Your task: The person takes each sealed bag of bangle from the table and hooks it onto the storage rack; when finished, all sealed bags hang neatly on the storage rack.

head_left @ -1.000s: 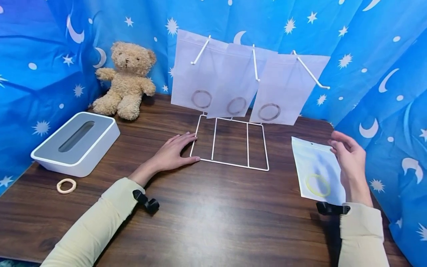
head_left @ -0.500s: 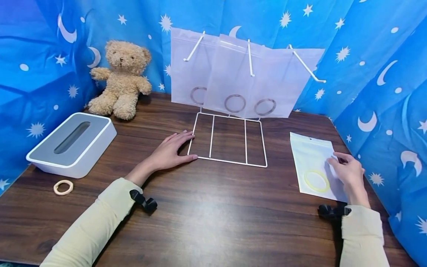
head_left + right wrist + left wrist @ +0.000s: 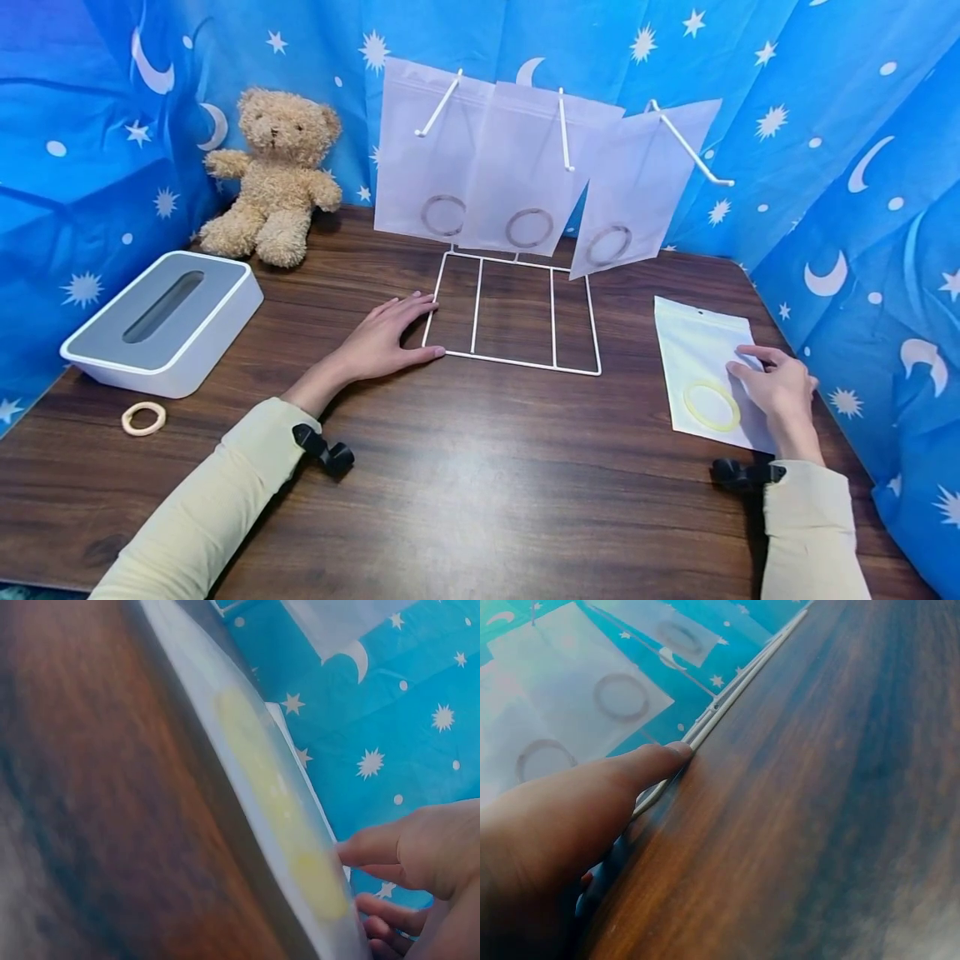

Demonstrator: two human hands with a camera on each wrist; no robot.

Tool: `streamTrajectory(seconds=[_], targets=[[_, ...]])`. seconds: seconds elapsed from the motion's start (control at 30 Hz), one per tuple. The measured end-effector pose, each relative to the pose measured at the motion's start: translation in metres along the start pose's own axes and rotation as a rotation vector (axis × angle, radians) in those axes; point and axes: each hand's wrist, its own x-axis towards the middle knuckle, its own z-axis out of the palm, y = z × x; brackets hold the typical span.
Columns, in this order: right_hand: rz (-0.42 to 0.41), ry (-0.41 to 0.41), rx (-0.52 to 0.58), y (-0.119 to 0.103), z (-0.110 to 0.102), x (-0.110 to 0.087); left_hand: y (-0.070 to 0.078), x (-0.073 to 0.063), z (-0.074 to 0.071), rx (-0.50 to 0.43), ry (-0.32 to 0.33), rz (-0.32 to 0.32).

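My left hand rests its spread fingers and thumb on the left corner of the white wire display rack's base. In the left wrist view the thumb touches the rack's wire. Over on the right, my right hand has its thumb and curled forefinger on a white zip bag lying on the table, which contains a yellow ring. Right wrist view: fingertips meet the bag's edge; whether they pinch it is hidden. Several similar bags hang from the rack's hooks, rings showing through.
A grey-and-white tissue box stands at left, with a loose wooden ring before it. Behind sits a teddy bear. A blue star-patterned curtain surrounds the brown table at back and sides.
My right hand has come down onto the bag and shifted slightly left over it. The hanging bags have swung on their hooks, most clearly the right one. My left hand stays put.
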Motion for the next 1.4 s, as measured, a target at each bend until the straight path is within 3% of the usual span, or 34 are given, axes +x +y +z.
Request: streamTrajectory(seconds=[0.17,0.37,0.53,0.83,1.1,1.4], targets=[[-0.016,0.004,-0.098,-0.006,-0.004,-0.003,0.0,-0.001,0.0,-0.001,-0.002,0.0],[0.038,-0.041,-0.208,-0.009,-0.01,-0.012,-0.001,0.0,-0.001,-0.002,-0.01,0.001],[0.054,-0.064,-0.216,-0.012,-0.013,-0.014,-0.001,0.0,-0.001,-0.003,-0.008,0.003],[0.123,-0.007,-0.103,-0.014,-0.014,-0.014,0.0,-0.001,-0.002,-0.006,-0.003,0.004],[0.062,0.083,0.014,-0.008,-0.012,-0.015,0.001,-0.001,-0.001,-0.003,-0.016,0.001],[0.002,-0.006,0.117,-0.009,-0.014,-0.016,0.0,0.0,-0.001,-0.003,-0.01,0.006]])
